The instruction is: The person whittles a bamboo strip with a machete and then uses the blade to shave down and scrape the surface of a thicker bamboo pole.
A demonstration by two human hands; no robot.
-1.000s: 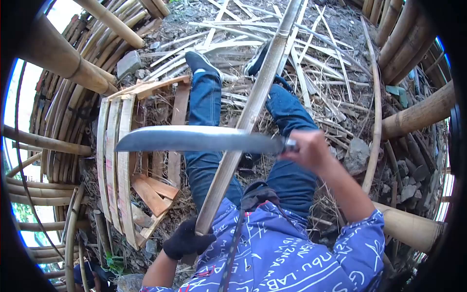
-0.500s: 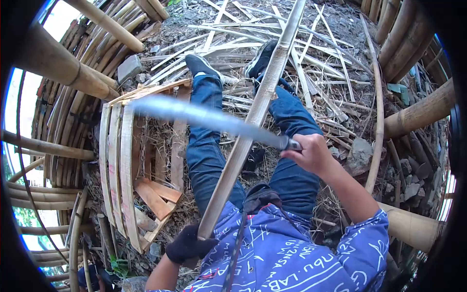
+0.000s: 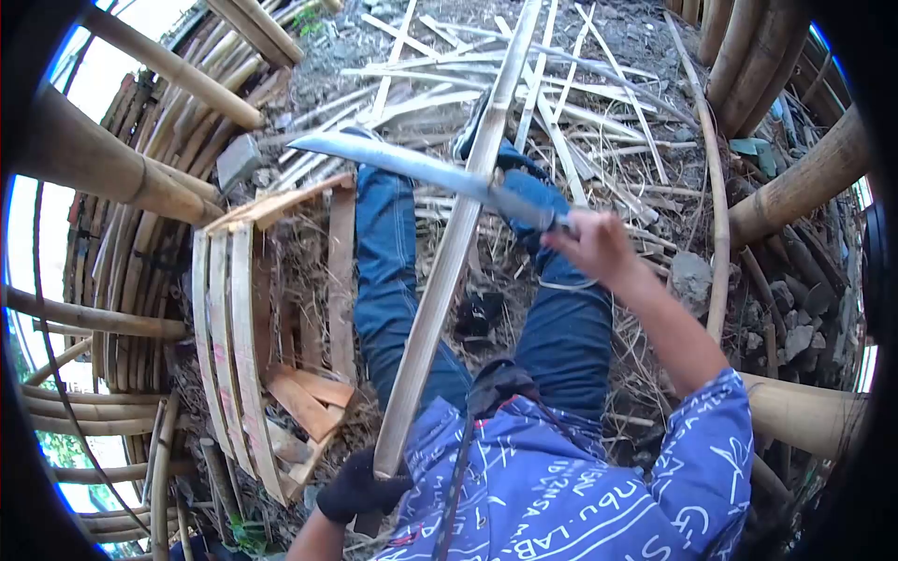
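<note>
Head view: L hand (image 3: 360,486), in a dark glove, is closed round the near end of a long bamboo strip (image 3: 440,290), low & left of centre, next to the patterned blue shirt (image 3: 561,477). The strip slants up & right btwn the legs, far end at the top edge of the view. R hand (image 3: 599,245), bare, is clenched on the handle of a big knife (image 3: 393,164), right of the strip. Blade points left & a bit up, crossing the strip approx. halfway along; can't tell if the edge is in the wood.

Both legs, in jeans (image 3: 383,252), stretch fwd on the ground (image 3: 645,28). A dark item (image 3: 479,316) lies btwn them, too unclear to name. Left of the legs: a slatted wood crate (image 3: 245,346) w/ short boards (image 3: 304,402) at its near end. Grey block (image 3: 238,161) just beyond the crate's far end. Loose strips (image 3: 561,112) criss-cross toward the ground's far edge, round the feet & beyond. Right side: a long thin pole (image 3: 716,187), w/ a rock (image 3: 690,280) just left of it.
</note>
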